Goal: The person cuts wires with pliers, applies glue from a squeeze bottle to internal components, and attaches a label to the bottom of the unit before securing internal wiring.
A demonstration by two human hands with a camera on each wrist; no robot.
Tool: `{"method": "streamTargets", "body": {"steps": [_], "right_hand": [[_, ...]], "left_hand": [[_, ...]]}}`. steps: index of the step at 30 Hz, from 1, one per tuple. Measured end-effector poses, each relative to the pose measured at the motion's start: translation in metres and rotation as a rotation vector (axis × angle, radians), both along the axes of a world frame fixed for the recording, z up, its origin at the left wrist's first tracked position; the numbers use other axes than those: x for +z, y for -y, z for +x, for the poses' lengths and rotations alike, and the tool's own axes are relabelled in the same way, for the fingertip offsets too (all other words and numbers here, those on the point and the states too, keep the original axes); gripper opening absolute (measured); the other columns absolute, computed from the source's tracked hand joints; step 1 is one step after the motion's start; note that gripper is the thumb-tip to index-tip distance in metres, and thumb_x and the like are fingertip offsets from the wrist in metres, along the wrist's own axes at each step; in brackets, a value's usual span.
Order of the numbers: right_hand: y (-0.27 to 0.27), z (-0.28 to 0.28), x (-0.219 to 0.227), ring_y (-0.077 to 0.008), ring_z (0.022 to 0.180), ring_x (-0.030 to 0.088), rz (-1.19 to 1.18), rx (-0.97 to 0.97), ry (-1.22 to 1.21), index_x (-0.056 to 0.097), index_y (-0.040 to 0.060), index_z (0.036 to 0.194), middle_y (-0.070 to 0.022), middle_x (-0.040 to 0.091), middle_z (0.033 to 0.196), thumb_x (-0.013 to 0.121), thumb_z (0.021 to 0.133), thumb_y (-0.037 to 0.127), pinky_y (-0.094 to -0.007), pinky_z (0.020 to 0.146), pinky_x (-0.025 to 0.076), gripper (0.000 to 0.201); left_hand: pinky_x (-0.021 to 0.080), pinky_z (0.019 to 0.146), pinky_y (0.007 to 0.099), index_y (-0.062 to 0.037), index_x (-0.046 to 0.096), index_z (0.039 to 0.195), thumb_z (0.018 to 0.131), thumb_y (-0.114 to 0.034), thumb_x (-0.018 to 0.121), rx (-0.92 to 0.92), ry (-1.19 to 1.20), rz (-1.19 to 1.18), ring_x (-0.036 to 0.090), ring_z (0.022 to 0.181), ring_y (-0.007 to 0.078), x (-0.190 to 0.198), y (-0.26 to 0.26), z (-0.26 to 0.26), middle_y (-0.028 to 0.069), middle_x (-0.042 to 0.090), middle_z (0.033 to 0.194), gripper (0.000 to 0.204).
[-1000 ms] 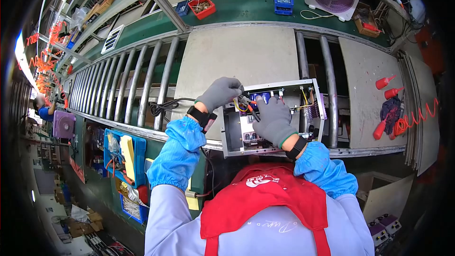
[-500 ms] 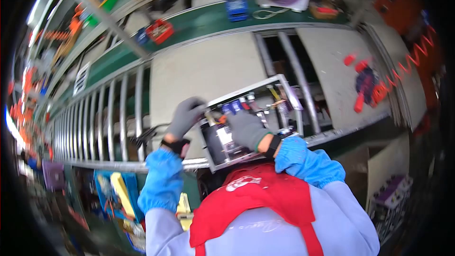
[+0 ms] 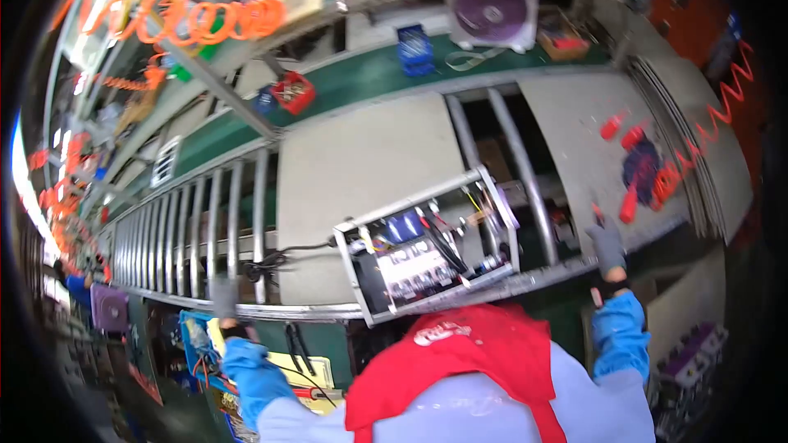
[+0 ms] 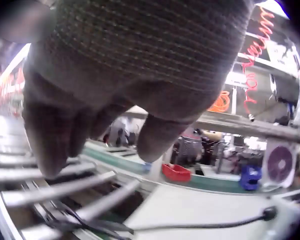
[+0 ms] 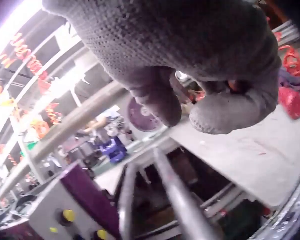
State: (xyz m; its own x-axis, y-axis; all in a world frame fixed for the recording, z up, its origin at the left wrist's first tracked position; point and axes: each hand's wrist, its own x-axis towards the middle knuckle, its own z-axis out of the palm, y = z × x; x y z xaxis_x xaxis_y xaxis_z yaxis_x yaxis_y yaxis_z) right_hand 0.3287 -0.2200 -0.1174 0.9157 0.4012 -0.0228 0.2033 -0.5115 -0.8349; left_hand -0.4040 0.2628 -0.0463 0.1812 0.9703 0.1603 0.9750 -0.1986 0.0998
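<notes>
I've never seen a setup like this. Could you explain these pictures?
There is no robot here: a person works with two gloved hands. The wide, rounded picture comes from a camera on the head, looking down; the other two come from wrist cameras, each showing its own hand close up. An open metal case with wiring inside lies partly over a pale board, with metal rollers farther left. A black cable runs out to its left. The left hand is near the rollers, with nothing visible in it. The right hand, out to the right of the case, seems to have its fingers curled around something reddish; too little shows to say what it is.
</notes>
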Motion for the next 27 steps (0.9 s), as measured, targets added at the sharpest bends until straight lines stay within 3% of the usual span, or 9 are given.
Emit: {"method": "streamTargets", "body": {"steps": [2, 4, 7, 8, 9, 11, 12, 17, 27], "right_hand": [[0.029, 0.067, -0.069, -0.0202, 0.072, 0.059, 0.053, -0.099, -0.117, 0.062, 0.0020, 0.107, -0.0082, 0.061, 0.083, 0.063, 0.085, 0.020, -0.0383, 0.065, 0.046, 0.029], [0.052, 0.133, -0.142, -0.0189, 0.058, 0.054, 0.129, -0.158, -0.294, 0.060, 0.0037, 0.091, -0.0064, 0.054, 0.065, 0.066, 0.085, 0.029, -0.0385, 0.054, 0.042, 0.027], [0.039, 0.184, -0.159, -0.0306, 0.103, 0.065, -1.198, 0.326, 0.573, 0.068, 0.0193, 0.114, -0.0150, 0.065, 0.115, 0.068, 0.085, 0.032, -0.0541, 0.078, 0.053, 0.031], [0.017, 0.148, -0.097, -0.0304, 0.106, 0.064, -1.163, 0.292, 0.601, 0.069, 0.0156, 0.114, -0.0170, 0.065, 0.116, 0.066, 0.086, 0.036, -0.0526, 0.084, 0.052, 0.035], [-0.024, 0.121, -0.052, -0.0338, 0.109, 0.063, -0.784, -0.233, 0.154, 0.067, 0.0117, 0.117, -0.0190, 0.064, 0.117, 0.065, 0.084, 0.037, -0.0522, 0.087, 0.051, 0.041], [-0.045, 0.141, -0.090, -0.0393, 0.112, 0.061, -1.033, 0.455, 0.591, 0.068, 0.0056, 0.113, -0.0233, 0.066, 0.117, 0.068, 0.082, 0.032, -0.0462, 0.098, 0.048, 0.041], [-0.069, 0.094, -0.053, -0.0398, 0.115, 0.060, -0.361, 0.167, 0.315, 0.066, -0.0002, 0.117, -0.0223, 0.065, 0.121, 0.064, 0.085, 0.029, -0.0464, 0.101, 0.046, 0.044], [-0.170, -0.042, 0.034, -0.0334, 0.097, 0.064, 0.252, 0.775, 0.350, 0.069, 0.0063, 0.113, -0.0159, 0.069, 0.102, 0.066, 0.085, 0.026, -0.0436, 0.090, 0.049, 0.034], [-0.267, -0.234, 0.051, -0.0378, 0.104, 0.063, -0.193, 1.425, 0.261, 0.063, 0.0059, 0.116, -0.0202, 0.063, 0.111, 0.056, 0.091, 0.033, -0.0472, 0.090, 0.050, 0.037]], "left_hand": [[0.052, 0.071, 0.0435, -0.0033, 0.063, 0.116, 0.083, -0.020, 0.069, -0.725, -0.479, -0.081, 0.065, 0.084, 0.0327, -0.097, 0.003, 0.006, 0.0162, 0.067, 0.097, 0.037], [0.053, 0.076, 0.0380, -0.0024, 0.063, 0.118, 0.097, -0.030, 0.061, 0.079, 0.733, -0.897, 0.065, 0.085, 0.0312, -0.056, 0.105, 0.138, 0.0161, 0.067, 0.103, 0.035], [0.053, 0.083, 0.0454, 0.0015, 0.061, 0.117, 0.097, -0.048, 0.057, -0.064, 0.399, -0.765, 0.068, 0.093, 0.0413, -0.049, 0.166, 0.226, 0.0257, 0.068, 0.106, 0.054], [0.052, 0.084, 0.0495, 0.0034, 0.060, 0.117, 0.094, -0.054, 0.057, -0.028, 0.275, -0.688, 0.068, 0.095, 0.0434, -0.031, 0.182, 0.250, 0.0293, 0.069, 0.102, 0.062], [0.049, 0.089, 0.0539, 0.0056, 0.059, 0.113, 0.095, -0.054, 0.053, 0.080, 0.288, -0.654, 0.064, 0.103, 0.0489, -0.024, 0.191, 0.266, 0.0335, 0.066, 0.105, 0.062], [0.050, 0.087, 0.0548, 0.0020, 0.059, 0.112, 0.098, -0.051, 0.049, 0.128, 0.316, -0.562, 0.065, 0.099, 0.0482, -0.035, 0.197, 0.271, 0.0319, 0.067, 0.102, 0.056], [0.050, 0.086, 0.0551, 0.0007, 0.058, 0.113, 0.099, -0.051, 0.048, 0.133, 0.312, -0.522, 0.065, 0.098, 0.0480, -0.033, 0.201, 0.272, 0.0316, 0.067, 0.101, 0.054], [0.049, 0.083, 0.0569, -0.0023, 0.054, 0.117, 0.100, -0.049, 0.045, 0.198, 0.291, -0.400, 0.065, 0.094, 0.0484, -0.051, 0.212, 0.280, 0.0271, 0.068, 0.099, 0.051], [0.051, 0.082, 0.0551, -0.0034, 0.054, 0.118, 0.100, -0.053, 0.044, 0.056, 0.391, -0.472, 0.066, 0.094, 0.0462, -0.043, 0.217, 0.288, 0.0267, 0.068, 0.098, 0.054]]}}
